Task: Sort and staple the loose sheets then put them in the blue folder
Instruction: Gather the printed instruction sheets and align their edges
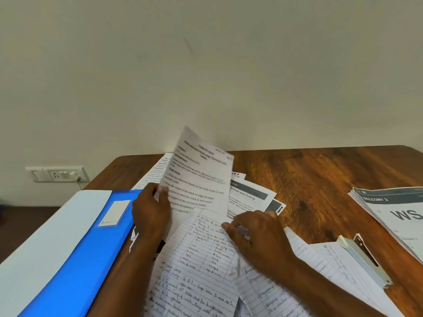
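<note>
My left hand (151,213) grips the left edge of a printed sheet (201,177), holding it raised and tilted above the pile. My right hand (256,236) rests with fingers spread on the loose sheets, touching a lined handwritten page (201,266). More printed sheets (249,195) fan out beneath, toward the table's back. The blue folder (87,255) lies open at the left, with a white label on it and a white sheet (45,239) along its outer side. A white stapler (364,259) lies on handwritten pages at the right.
A wooden table (320,175) stands against a pale wall. A stapled grey-and-white booklet stack (396,211) lies at the right edge. A wall socket (57,173) sits low on the wall to the left, beyond the table.
</note>
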A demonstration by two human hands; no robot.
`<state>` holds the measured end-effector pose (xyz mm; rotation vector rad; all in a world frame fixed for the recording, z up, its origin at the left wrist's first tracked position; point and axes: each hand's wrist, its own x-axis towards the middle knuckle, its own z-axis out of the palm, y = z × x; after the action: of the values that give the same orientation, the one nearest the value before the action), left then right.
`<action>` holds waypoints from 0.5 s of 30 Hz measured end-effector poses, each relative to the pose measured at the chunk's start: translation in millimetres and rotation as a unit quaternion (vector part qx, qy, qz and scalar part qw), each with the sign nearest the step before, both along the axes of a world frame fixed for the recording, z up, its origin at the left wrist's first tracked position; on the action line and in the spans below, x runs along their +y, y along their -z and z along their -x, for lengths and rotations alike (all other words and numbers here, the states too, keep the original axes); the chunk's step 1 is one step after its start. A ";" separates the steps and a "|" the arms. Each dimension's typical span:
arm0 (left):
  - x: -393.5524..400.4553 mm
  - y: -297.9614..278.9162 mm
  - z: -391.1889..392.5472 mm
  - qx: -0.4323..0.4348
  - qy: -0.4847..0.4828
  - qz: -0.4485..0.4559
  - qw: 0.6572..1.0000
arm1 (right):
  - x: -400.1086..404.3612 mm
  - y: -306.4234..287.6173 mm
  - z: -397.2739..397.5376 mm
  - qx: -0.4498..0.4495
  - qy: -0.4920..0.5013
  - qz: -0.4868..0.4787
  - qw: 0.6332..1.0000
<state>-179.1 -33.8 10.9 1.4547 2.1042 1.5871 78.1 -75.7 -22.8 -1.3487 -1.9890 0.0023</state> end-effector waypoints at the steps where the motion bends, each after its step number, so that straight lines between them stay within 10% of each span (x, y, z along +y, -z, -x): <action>1: 0.1 -4.9 -0.1 -0.039 -0.002 -0.043 0.998 | 0.4 0.0 -0.7 0.002 -0.002 0.003 1.000; 7: -0.3 -34.5 -11.6 -0.268 0.048 -0.165 0.948 | -2.3 -5.3 -0.8 0.024 -0.017 0.007 1.000; 10: -3.3 -45.7 -25.9 -0.320 0.103 -0.128 0.933 | -6.2 -16.0 -3.0 0.175 -0.056 0.048 0.982; 15: -11.5 -44.4 -54.8 -0.293 0.204 -0.023 0.934 | -2.0 -52.9 -21.8 0.566 -0.029 0.186 0.803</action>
<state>-124.3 -45.3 55.4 1.1328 1.3433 1.6352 99.9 -77.8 30.1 -1.0655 -0.9862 1.0333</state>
